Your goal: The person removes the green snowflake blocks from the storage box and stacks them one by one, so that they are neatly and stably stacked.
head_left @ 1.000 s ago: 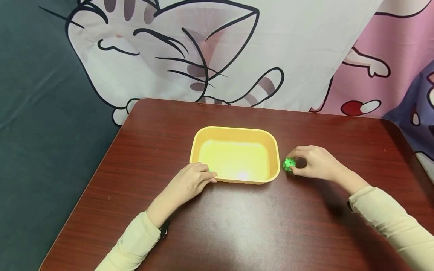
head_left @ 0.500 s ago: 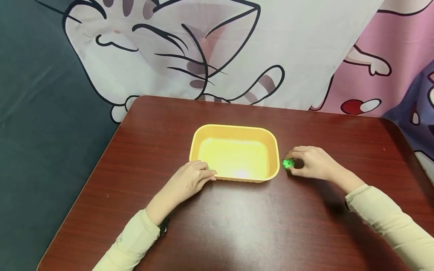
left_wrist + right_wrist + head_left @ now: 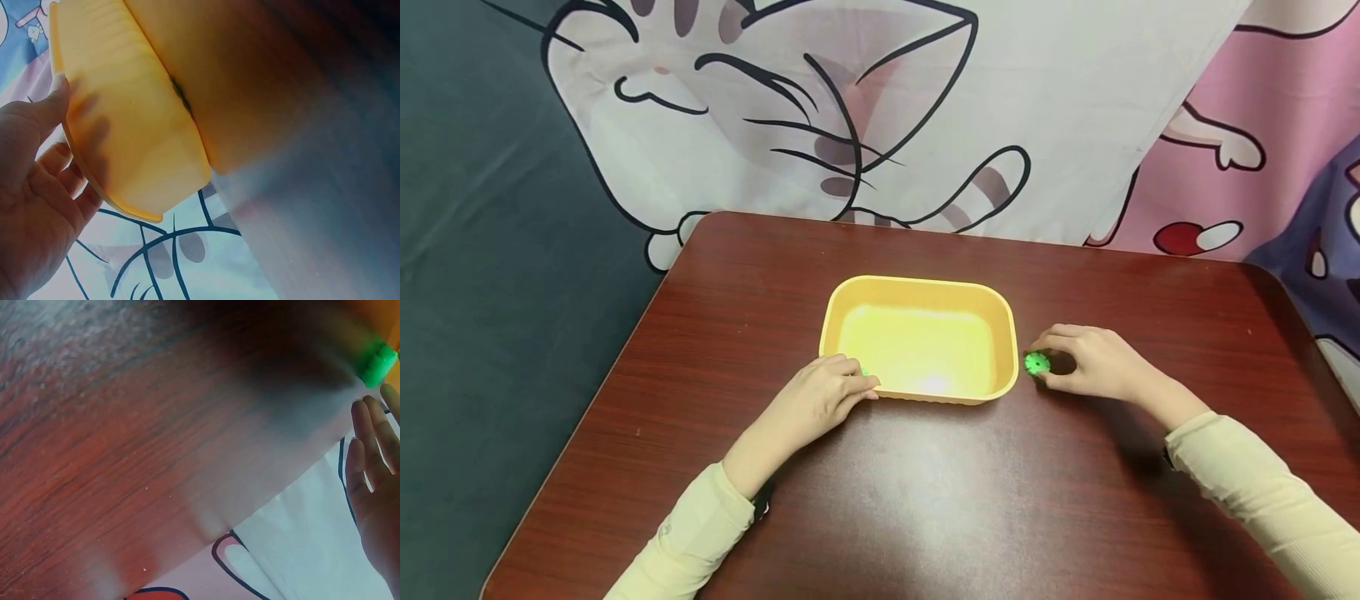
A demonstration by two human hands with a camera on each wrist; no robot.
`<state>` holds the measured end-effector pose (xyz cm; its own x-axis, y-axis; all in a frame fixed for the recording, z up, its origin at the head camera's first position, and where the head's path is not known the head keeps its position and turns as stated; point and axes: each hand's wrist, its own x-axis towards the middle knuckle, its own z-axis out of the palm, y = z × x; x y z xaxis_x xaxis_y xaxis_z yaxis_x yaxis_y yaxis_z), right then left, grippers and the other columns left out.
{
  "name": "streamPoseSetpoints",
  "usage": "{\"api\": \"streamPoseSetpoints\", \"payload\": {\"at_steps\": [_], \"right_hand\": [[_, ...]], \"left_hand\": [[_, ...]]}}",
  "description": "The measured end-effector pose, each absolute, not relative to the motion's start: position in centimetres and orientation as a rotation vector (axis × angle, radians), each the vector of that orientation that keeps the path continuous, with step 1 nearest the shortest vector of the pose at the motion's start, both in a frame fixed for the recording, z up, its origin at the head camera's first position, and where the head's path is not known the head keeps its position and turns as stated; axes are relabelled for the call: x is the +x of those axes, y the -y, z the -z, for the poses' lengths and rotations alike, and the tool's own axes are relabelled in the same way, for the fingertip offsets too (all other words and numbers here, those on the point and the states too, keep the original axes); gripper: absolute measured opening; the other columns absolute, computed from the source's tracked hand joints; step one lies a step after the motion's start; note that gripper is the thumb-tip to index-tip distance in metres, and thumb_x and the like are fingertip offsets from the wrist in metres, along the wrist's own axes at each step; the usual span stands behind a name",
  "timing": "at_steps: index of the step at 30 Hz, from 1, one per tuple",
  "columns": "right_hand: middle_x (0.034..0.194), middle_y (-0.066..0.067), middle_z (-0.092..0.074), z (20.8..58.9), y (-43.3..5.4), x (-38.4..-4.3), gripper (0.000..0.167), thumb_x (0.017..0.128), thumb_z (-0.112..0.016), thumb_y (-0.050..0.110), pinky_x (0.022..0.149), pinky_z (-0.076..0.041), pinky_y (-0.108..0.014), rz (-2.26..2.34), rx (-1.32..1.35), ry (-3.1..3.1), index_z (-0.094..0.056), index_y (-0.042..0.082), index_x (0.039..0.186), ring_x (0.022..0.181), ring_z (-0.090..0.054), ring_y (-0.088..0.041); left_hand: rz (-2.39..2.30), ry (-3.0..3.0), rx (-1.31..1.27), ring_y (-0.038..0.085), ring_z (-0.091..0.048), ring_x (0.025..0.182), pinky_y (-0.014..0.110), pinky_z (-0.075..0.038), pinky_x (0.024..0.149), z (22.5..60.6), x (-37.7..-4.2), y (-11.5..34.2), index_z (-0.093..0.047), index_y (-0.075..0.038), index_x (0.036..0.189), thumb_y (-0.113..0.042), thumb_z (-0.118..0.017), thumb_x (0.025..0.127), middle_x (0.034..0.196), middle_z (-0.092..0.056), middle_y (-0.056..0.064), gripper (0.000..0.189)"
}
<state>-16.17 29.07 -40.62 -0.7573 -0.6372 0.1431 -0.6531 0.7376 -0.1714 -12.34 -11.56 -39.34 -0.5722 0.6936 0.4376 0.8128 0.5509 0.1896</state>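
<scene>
A yellow rectangular plastic tub (image 3: 925, 292) sits on the table. My left hand (image 3: 820, 396) grips its near left corner; in the left wrist view the thumb is at the rim and the other fingers show as shadows through the wall (image 3: 137, 125). Beside those fingertips a bit of green (image 3: 865, 372) shows inside the tub, mostly hidden by the hand. To the right of the tub, my right hand (image 3: 1093, 358) pinches a small green notched disc (image 3: 1037, 363) between thumb and fingers. The disc is close to the tub's right wall, partly cut off by the frame in the right wrist view (image 3: 379, 365).
The dark red wood-grain table (image 3: 925, 500) has rounded far corners and reflects a bright patch of light in front of the tub. Behind it hangs a cloth (image 3: 1060, 100) printed with a cartoon cat. Dark green fabric (image 3: 512, 333) lies beyond the left edge.
The head view has shifted slightly. Both hands keep their holds, and the green disc looks turned a little in the right fingers, with its flat face more toward the camera.
</scene>
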Motion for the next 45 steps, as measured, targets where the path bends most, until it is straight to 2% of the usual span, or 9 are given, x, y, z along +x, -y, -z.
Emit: {"api": "streamPoseSetpoints", "payload": {"at_steps": [6,17,23,26,30,34,40,45], "right_hand": [[0.101,0.013,-0.061,40.1,-29.2,-16.0,0.034,0.072,-0.076,0.032,0.07,-0.051,-0.035,-0.353,1.029,2.861,-0.068,0.023,0.104,0.09,-0.06,-0.006],[0.099,0.008,-0.064,38.5,-28.4,-17.2,0.027,0.076,-0.071,0.018,0.067,-0.052,-0.035,-0.443,1.008,2.768,-0.069,0.017,0.103,0.083,-0.062,-0.01],[0.094,0.006,-0.068,36.7,-27.1,-18.4,0.029,0.077,-0.075,0.01,0.066,-0.048,-0.017,-0.81,0.922,2.723,-0.069,0.017,0.104,0.082,-0.06,-0.003],[0.094,0.004,-0.069,35.9,-26.2,-19.3,0.028,0.078,-0.074,0.009,0.064,-0.045,-0.013,-0.906,0.934,2.694,-0.068,0.018,0.104,0.083,-0.059,0.001],[0.096,0.002,-0.069,34.8,-24.2,-20.5,0.026,0.081,-0.072,0.011,0.062,-0.046,-0.017,-0.935,1.008,2.695,-0.068,0.017,0.106,0.084,-0.059,0.001],[0.097,0.001,-0.069,34.0,-21.8,-21.5,0.024,0.084,-0.069,0.013,0.065,-0.049,-0.022,-0.909,1.106,2.715,-0.067,0.014,0.107,0.085,-0.061,-0.004],[0.096,0.002,-0.067,33.2,-18.4,-22.8,0.026,0.084,-0.068,0.016,0.063,-0.046,-0.031,-0.889,1.27,2.704,-0.066,0.016,0.11,0.083,-0.059,-0.004],[0.101,0.002,-0.066,33.1,-15.8,-23.7,0.025,0.086,-0.065,0.016,0.072,-0.05,-0.035,-0.874,1.384,2.718,-0.066,0.014,0.111,0.085,-0.06,-0.007]], "left_hand": [[0.551,2.478,-1.245,0.011,-0.05,0.064,0.024,-0.046,0.063,39.3,-12.3,11.6,-0.073,-0.014,0.088,-0.02,-0.071,0.082,0.07,-0.057,-0.005,0.009],[0.566,2.461,-1.246,0.011,-0.05,0.064,0.024,-0.045,0.062,39.3,-12.3,11.5,-0.073,-0.013,0.088,-0.02,-0.072,0.082,0.069,-0.056,-0.004,0.009],[0.568,2.476,-1.247,0.012,-0.05,0.065,0.024,-0.045,0.063,39.4,-12.2,11.7,-0.073,-0.013,0.089,-0.019,-0.071,0.083,0.07,-0.056,-0.005,0.009],[0.566,2.493,-1.242,0.012,-0.049,0.065,0.024,-0.044,0.063,39.4,-12.1,11.7,-0.073,-0.013,0.089,-0.019,-0.069,0.085,0.07,-0.055,-0.005,0.008],[0.565,2.504,-1.237,0.012,-0.048,0.065,0.024,-0.044,0.064,39.2,-12.0,11.6,-0.073,-0.013,0.09,-0.019,-0.068,0.086,0.07,-0.055,-0.005,0.009],[0.562,2.501,-1.237,0.012,-0.049,0.065,0.024,-0.044,0.064,39.1,-12.0,11.6,-0.073,-0.013,0.091,-0.019,-0.069,0.085,0.071,-0.056,-0.005,0.01],[0.555,2.49,-1.231,0.012,-0.049,0.065,0.025,-0.044,0.064,39.2,-12.1,11.7,-0.073,-0.014,0.09,-0.02,-0.071,0.083,0.07,-0.055,-0.005,0.009],[0.554,2.508,-1.233,0.012,-0.048,0.064,0.024,-0.043,0.064,39.3,-12.1,11.9,-0.072,-0.015,0.09,-0.021,-0.07,0.084,0.07,-0.054,-0.004,0.009]]}}
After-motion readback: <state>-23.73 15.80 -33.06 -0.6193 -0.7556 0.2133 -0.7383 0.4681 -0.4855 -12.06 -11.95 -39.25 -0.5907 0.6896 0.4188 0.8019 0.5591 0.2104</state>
